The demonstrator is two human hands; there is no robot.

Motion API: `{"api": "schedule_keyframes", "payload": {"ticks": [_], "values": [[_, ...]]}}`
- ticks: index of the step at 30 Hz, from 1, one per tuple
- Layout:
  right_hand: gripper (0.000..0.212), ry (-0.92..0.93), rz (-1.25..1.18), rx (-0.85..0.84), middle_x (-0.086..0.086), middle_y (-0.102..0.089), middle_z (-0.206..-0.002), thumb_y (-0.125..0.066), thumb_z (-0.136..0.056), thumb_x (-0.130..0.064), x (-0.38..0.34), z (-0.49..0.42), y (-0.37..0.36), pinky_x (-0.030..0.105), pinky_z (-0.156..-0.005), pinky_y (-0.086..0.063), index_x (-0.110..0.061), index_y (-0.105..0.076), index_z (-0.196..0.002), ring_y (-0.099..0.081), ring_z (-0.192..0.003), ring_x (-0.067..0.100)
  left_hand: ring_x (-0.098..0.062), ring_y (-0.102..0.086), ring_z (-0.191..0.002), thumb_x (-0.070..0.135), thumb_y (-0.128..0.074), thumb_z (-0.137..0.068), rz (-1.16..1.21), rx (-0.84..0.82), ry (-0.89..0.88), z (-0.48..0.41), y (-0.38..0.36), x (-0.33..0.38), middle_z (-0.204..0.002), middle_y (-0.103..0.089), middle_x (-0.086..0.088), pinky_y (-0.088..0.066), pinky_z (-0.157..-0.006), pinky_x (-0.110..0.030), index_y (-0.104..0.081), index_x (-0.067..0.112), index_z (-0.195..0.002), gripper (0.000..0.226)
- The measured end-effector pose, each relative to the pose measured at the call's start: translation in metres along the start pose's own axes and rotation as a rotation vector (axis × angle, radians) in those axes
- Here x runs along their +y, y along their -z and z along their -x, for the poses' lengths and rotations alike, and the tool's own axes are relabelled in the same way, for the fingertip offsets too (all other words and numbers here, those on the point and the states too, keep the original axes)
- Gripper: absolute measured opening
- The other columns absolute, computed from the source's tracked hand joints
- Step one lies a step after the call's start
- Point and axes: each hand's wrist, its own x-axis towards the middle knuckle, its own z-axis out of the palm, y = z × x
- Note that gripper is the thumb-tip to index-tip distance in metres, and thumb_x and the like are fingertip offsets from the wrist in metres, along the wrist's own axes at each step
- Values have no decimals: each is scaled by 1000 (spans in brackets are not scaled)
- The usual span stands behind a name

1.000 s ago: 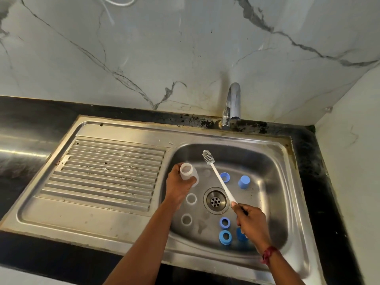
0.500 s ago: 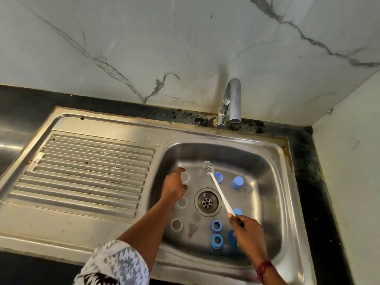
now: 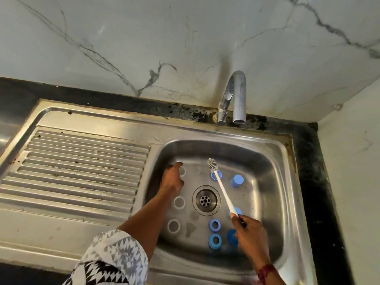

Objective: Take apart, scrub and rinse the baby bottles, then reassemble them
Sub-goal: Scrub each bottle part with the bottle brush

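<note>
Bottle (image 3: 182, 171), held up a second ago, is now set upright on the sink (image 3: 265, 192) floor, far left, in line with two other clear bottles (image 3: 179, 202). Left hand (image 3: 172, 177) is on it; gripped or just released cannot be told. Brush (image 3: 221, 188) is gripped by its handle end in right hand (image 3: 249, 233), near right. Scrub of this bottle is judged done; next is to be picked.
</note>
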Motion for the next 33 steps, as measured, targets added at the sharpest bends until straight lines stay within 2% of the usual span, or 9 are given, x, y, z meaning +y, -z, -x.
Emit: {"api": "schedule_keyframes", "payload": {"ticks": [5, 8, 10, 12, 17, 20, 23, 26, 33], "values": [[36, -16, -57, 0, 0, -64, -59, -59, -95, -43, -3, 0, 5, 36, -68, -54, -16, -71, -73, -63, -66, 20, -31, -54, -123, 7, -77, -78, -83, 3, -15, 4, 8, 8, -137, -51, -12, -49, -96, -38, -31, 24, -152, 89], [33, -33, -91, 9, -3, -65, -61, -60, -95, -42, -4, 2, 7, 34, -69, -55, -19, -72, -74, -65, -69, 19, -33, -48, -123, 13, -76, -79, -182, 115, -98, 13, 14, 26, -137, -46, -12, -51, -91, -41, -39, 18, -141, 73], [33, -24, -91, 12, -4, -65, -61, -59, -96, -42, -6, 2, 8, 29, -66, -51, -21, -71, -73, -64, -68, 16, -31, -46, -125, 17, -74, -81, -226, 217, -255, 14, 13, 40, -134, -50, -11, -48, -96, -41, -49, 13, -133, 58], [36, -22, -71, -1, -4, -64, -60, -57, -97, -42, -8, 2, 9, 24, -61, -45, -20, -70, -72, -62, -66, 14, -29, -51, -122, 17, -70, -85, -178, 210, -355, 12, 10, 54, -129, -55, -9, -48, -96, -39, -55, 13, -130, 47], [34, -43, -47, -16, -4, -65, -63, -57, -97, -39, -9, 2, 10, 26, -64, -46, -20, -68, -71, -62, -67, 14, -33, -58, -117, 7, -62, -92, -175, -30, -271, -9, -17, 66, -126, -62, -17, -44, -98, -36, -57, 4, -127, 36], [29, -36, -30, -41, -4, -66, -67, -57, -97, -37, -9, 2, 11, 22, -64, -47, -20, -71, -78, -62, -70, 12, -33, -60, -111, -1, -53, -92, -220, -51, -202, -16, -33, 62, -120, -63, -20, -45, -91, -34, -61, 2, -114, 24], [22, -32, -15, -61, -8, -65, -70, -58, -97, -36, -9, 3, 12, 17, -66, -51, -22, -71, -86, -62, -70, 7, -32, -60, -115, -3, -48, -94, -275, -47, -145, -22, -42, 64, -123, -60, -17, -47, -93, -33, -62, 4, -117, 27], [18, -39, -1, -63, -17, -58, -70, -57, -98, -36, -12, 4, 16, 4, -59, -39, -24, -69, -92, -56, -71, -1, -31, -60, -116, -2, -46, -97, -329, -29, -129, -30, -47, 70, -124, -60, -17, -47, -94, -33, -61, 4, -121, 29], [22, -67, 20, -67, -21, -53, -73, -58, -97, -37, -13, 2, 22, 2, -59, -34, -20, -70, -103, -52, -72, -4, -31, -64, -109, 4, -52, -98, -393, -57, -115, -37, -48, 81, -118, -65, -16, -51, -89, -35, -64, 6, -120, 25]]}}
